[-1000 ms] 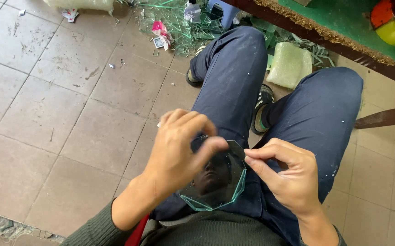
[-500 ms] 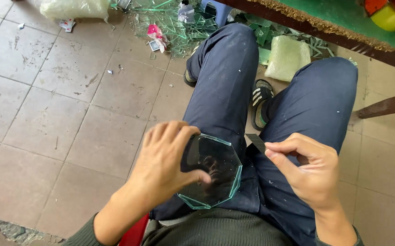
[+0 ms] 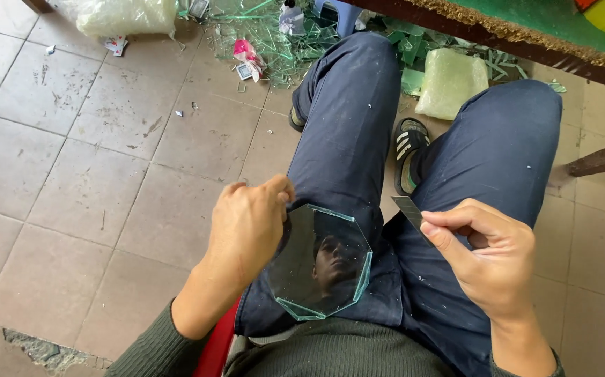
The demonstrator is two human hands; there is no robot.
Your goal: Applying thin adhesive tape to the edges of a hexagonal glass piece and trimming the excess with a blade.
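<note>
— Since half a second ago, right hand [image 3: 494, 262] drew its thin grey blade [image 3: 408, 209] off the octagonal green-edged glass pane [image 3: 323, 262].

— Left hand [image 3: 246, 227] pinches its rim over the lap (rigid, brittle, sharp-edged; hold edges only).

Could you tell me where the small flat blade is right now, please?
In the head view, the flat blade is pinched in the right hand over the right thigh, just right of the glass piece held by the left hand.
</note>
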